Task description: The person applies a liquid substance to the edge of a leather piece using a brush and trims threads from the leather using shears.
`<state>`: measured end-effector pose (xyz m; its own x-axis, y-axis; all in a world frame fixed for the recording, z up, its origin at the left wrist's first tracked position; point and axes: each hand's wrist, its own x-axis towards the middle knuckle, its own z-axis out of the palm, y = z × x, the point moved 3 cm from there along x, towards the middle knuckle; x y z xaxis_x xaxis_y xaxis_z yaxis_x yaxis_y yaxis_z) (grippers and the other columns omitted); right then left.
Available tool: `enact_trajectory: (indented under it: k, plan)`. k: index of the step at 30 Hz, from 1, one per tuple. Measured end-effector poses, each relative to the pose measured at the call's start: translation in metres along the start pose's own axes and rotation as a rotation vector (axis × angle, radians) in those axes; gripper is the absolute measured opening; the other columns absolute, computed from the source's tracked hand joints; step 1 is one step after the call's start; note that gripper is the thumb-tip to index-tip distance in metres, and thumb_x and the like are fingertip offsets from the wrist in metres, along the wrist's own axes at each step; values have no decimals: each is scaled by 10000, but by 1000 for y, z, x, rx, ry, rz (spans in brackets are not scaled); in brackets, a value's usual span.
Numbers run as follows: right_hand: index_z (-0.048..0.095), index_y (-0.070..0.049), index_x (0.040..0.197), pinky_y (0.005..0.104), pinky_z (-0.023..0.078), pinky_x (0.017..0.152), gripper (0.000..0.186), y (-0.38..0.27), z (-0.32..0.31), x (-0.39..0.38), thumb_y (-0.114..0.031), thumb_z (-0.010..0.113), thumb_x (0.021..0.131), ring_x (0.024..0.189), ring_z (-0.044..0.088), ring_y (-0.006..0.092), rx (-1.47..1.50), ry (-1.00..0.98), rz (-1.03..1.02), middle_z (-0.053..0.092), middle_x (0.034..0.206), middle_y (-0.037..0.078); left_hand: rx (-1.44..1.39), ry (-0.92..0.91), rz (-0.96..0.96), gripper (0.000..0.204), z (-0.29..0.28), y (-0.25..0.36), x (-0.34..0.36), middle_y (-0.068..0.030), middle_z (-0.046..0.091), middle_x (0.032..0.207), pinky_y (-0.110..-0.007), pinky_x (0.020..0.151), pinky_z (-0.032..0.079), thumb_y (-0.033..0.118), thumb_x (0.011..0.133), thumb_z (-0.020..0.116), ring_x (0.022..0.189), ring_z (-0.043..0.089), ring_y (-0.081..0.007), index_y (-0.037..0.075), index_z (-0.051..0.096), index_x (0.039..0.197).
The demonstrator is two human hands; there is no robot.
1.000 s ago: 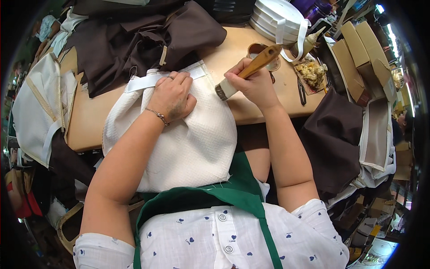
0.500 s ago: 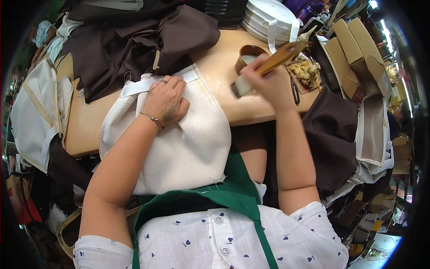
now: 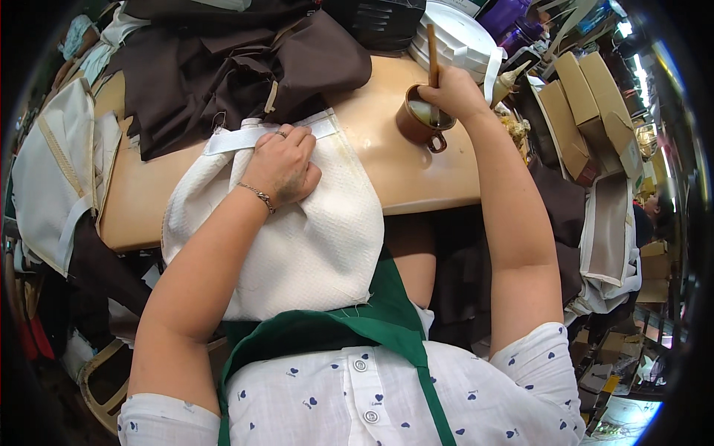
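Note:
My left hand (image 3: 284,165) presses down on a white textured fabric piece (image 3: 312,238), its fingers bent together over a white band (image 3: 232,140) along the top edge. The fabric drapes off the table's front edge onto my lap. In my right hand (image 3: 459,93) is a flat brush with a wooden handle (image 3: 432,52), held nearly upright. Its lower end dips into a brown mug (image 3: 413,132) of pale, whitish contents, so the bristles are hidden. The mug's handle faces me.
Dark brown cloth (image 3: 223,82) is heaped at the back left of the tan table (image 3: 372,167). Rolls of white tape (image 3: 454,33) stand behind the mug. At the right are cardboard boxes (image 3: 573,111), and a white fabric piece (image 3: 56,160) hangs at the left.
My right hand has moved away from me and lowered the brush from above the table into the mug. My left hand stays on the fabric. The view has shifted slightly.

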<state>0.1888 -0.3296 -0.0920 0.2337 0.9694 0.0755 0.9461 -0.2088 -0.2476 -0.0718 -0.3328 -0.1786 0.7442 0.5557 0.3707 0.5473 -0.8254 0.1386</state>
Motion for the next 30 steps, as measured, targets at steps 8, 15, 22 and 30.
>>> enact_trajectory:
  k: [8, 15, 22, 30]
  plan:
    - [578, 1, 759, 387, 452, 660, 214, -19, -11, 2, -184, 611, 656, 711, 571, 332, -274, -46, -156, 594, 725, 181, 3, 27, 8, 342, 0, 0, -1, -100, 542, 1036, -358, 787, 407, 169, 633, 495, 923, 516, -235, 6, 531, 931]
    - [586, 2, 759, 378, 460, 652, 209, -12, -37, -11, -184, 610, 665, 694, 581, 312, -394, -28, -159, 593, 713, 178, -4, -18, -6, 351, 1, 1, 1, -102, 539, 1043, -356, 800, 401, 176, 643, 494, 941, 508, -227, 0, 529, 945]
    - [597, -3, 734, 322, 469, 616, 252, 16, -41, -26, -242, 637, 664, 638, 604, 220, 197, 225, -26, 603, 662, 138, 51, -198, -51, 573, -8, 7, 3, -142, 514, 1065, -376, 863, 367, 482, 732, 519, 1021, 487, -264, -32, 518, 984]
    - [557, -6, 687, 226, 407, 524, 170, 49, -63, -62, -154, 632, 724, 561, 520, 84, 471, 337, -140, 573, 617, 51, 137, -412, -112, 953, -8, 16, -7, -183, 291, 1333, -419, 1025, 187, 659, 679, 473, 1262, 251, -259, -80, 295, 1255]
